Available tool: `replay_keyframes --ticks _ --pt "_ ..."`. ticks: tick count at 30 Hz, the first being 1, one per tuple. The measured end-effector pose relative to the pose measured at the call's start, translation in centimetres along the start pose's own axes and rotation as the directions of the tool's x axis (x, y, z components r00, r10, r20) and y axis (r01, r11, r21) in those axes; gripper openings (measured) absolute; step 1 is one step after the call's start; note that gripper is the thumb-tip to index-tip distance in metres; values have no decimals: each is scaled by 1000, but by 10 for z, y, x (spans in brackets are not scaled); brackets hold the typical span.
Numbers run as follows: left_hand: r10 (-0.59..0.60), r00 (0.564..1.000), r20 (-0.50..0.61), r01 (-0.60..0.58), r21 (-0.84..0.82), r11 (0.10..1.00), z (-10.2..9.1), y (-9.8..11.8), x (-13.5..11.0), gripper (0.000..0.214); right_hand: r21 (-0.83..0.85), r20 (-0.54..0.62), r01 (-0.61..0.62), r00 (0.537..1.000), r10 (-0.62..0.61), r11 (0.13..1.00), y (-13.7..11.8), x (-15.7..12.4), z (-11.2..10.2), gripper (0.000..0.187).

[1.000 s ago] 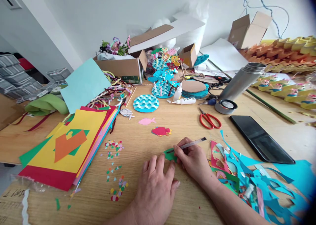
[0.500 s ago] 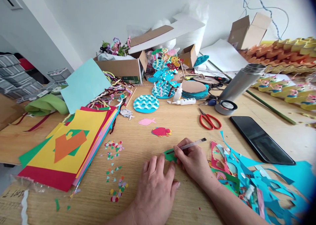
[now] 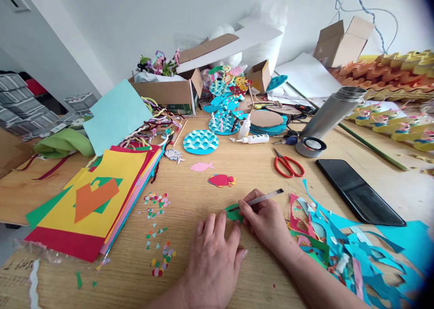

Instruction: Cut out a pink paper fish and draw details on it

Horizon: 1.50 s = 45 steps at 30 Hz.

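My right hand [image 3: 266,218] grips a pen [image 3: 261,197], its tip on a small green paper piece [image 3: 233,213] on the table. My left hand [image 3: 217,250] lies palm down with fingers stretched out, the fingertips on the edge of that green paper. Much of the piece is hidden under my hands. Just beyond lie a red paper fish [image 3: 221,180] with yellow fins and a pink paper fish [image 3: 201,166]. Small coloured paper dots [image 3: 164,259] and triangles are scattered left of my left hand.
Blue paper scraps [image 3: 352,250] lie beside my right forearm, near a black phone [image 3: 359,191]. Red-handled scissors [image 3: 288,166], a glue bottle [image 3: 255,139] and a steel flask [image 3: 330,112] stand or lie farther back. Coloured paper sheets [image 3: 125,168] are stacked at left.
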<state>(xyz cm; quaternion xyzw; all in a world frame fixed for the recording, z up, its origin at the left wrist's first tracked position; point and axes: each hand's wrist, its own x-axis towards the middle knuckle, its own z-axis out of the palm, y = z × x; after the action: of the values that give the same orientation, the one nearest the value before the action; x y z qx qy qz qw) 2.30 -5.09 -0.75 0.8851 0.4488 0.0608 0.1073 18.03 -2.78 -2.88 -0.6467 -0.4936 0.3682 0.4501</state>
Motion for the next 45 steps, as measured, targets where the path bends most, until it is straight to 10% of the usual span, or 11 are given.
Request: replay_keyframes --ticks 45 --pt "-7 1000 -2 7 5 1000 -2 2 -2 37 37 10 -27 1000 27 999 -2 0 0 23"
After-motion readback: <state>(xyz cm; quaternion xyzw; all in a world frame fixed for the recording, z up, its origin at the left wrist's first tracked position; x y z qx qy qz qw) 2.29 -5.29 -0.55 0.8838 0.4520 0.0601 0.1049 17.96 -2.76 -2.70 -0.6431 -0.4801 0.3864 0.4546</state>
